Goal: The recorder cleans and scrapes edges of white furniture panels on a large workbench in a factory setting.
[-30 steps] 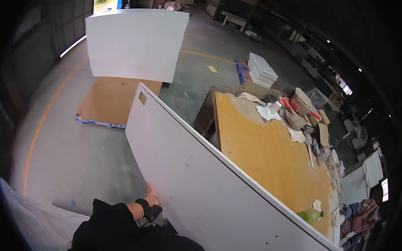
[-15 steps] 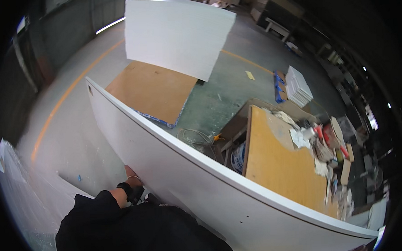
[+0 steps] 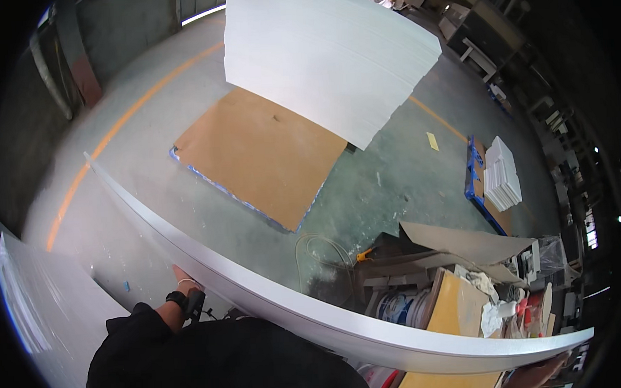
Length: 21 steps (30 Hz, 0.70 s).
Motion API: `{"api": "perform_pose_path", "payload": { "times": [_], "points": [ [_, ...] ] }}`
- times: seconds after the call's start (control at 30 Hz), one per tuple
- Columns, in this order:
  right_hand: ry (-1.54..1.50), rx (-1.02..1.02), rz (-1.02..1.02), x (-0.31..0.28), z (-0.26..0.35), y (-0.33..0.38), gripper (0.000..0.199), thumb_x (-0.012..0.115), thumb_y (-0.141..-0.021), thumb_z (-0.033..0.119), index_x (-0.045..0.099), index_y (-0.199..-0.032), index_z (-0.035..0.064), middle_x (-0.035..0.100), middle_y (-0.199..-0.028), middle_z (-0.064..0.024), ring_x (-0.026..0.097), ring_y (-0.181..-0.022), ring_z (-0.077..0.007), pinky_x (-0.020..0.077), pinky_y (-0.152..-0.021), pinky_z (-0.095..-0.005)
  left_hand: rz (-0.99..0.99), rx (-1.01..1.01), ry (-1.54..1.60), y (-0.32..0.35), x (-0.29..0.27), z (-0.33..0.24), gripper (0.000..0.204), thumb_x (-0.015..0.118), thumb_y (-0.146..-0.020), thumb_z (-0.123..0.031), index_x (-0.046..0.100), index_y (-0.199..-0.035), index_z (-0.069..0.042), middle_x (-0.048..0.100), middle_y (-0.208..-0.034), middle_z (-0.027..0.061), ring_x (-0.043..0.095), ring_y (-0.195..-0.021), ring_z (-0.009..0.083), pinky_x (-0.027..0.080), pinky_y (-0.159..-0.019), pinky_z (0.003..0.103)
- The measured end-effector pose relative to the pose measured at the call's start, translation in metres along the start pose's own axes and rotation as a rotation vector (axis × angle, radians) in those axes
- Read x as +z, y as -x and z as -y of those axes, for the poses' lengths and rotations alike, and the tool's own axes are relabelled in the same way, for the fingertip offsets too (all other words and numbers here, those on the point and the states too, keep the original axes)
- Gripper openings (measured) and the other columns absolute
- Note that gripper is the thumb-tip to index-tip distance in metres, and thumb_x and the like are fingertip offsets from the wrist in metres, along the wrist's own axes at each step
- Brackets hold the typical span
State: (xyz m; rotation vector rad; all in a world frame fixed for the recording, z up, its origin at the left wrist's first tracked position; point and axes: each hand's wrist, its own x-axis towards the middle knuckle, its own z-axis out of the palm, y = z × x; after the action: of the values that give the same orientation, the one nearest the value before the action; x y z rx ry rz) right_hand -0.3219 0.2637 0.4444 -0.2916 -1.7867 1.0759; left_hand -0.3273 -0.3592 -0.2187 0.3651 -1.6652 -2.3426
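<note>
A long white panel (image 3: 287, 295) is held on edge across the front of my body, with its narrow upper edge facing me. My left hand (image 3: 183, 278), below a dark wristband, grips it left of centre; most of the fingers are hidden. At the far right, my right hand (image 3: 537, 376) is closed on the panel from below near its end, partly covered by it. The panel passes over the near part of a yellow-topped workbench (image 3: 456, 304).
Ahead, a tall stack of white boards (image 3: 325, 54) stands beside a brown sheet on a low pallet (image 3: 260, 154). A pale hose (image 3: 300, 253) lies on the floor. Smaller white panels (image 3: 501, 175) are stacked at right. Plastic-wrapped sheets (image 3: 45, 309) stand at left.
The panel has turned with my body, its right end moving up in view and its broad face now showing less. My right hand has come further into view. The workbench appears further right and lower.
</note>
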Motion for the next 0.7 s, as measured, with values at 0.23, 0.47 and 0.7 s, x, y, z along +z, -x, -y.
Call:
{"api": "perform_pose_path", "payload": {
  "times": [0.23,0.47,0.7],
  "points": [
    [-0.206,0.270,-0.261,0.078,-0.050,-0.070,0.067,0.033,-0.092,0.050,0.029,-0.135,-0.0008,0.038,-0.131,-0.0182,0.042,-0.117,-0.0275,0.0348,-0.097,-0.0378,-0.261,-0.221,0.340,-0.096,0.050,-0.031,0.040,0.035,-0.084,-0.046,0.053,-0.096,-0.011,0.056,-0.102,0.0058,0.053,-0.093,0.0248,0.044,-0.077,0.039],
    [-0.173,0.214,-0.337,0.138,-0.147,-0.151,0.061,0.031,-0.094,0.045,0.036,-0.129,-0.0048,0.044,-0.128,-0.0172,0.043,-0.117,-0.0246,0.0340,-0.098,-0.0341,-0.526,-0.388,0.671,-0.185,0.158,-0.067,0.028,0.041,-0.084,-0.036,0.053,-0.086,-0.011,0.056,-0.096,0.0063,0.052,-0.090,0.0226,0.044,-0.071,0.038],
    [-0.264,0.232,-0.329,0.208,-0.215,-0.246,0.060,0.031,-0.093,0.047,0.036,-0.130,-0.0004,0.044,-0.124,-0.0156,0.046,-0.110,-0.0232,0.0383,-0.091,-0.0344,-0.546,-0.367,0.590,-0.307,0.316,-0.110,0.059,0.029,-0.082,-0.058,0.052,-0.110,-0.011,0.056,-0.109,0.0058,0.053,-0.099,0.0273,0.043,-0.087,0.042]
  ]
}}
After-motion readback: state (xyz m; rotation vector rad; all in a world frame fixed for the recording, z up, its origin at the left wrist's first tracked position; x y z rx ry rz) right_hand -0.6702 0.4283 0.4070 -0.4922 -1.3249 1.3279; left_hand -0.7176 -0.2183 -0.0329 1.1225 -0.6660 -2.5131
